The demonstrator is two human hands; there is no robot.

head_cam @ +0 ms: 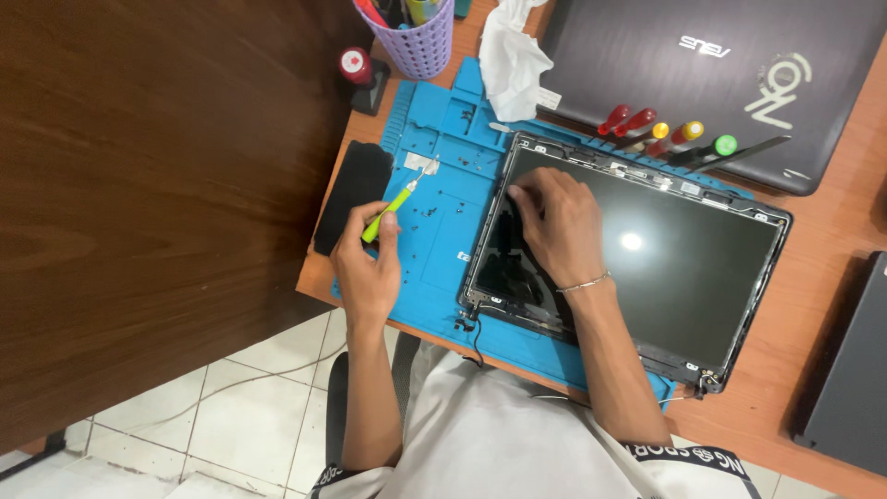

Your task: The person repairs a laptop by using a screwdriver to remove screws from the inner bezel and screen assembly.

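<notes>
The closed laptop [711,74] runs off the top edge; the dark device [845,370] off the right. The right hand [554,222] hides part of the screen panel [665,268]. Loose screws [430,211] are too small to tell apart

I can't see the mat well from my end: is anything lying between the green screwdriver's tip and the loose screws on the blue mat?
Nothing visible blocks it. The left hand holds the green screwdriver with its tip over the blue mat, by a small white patch. The screws lie just beside it on bare mat. The right hand rests on the laptop screen.
</notes>
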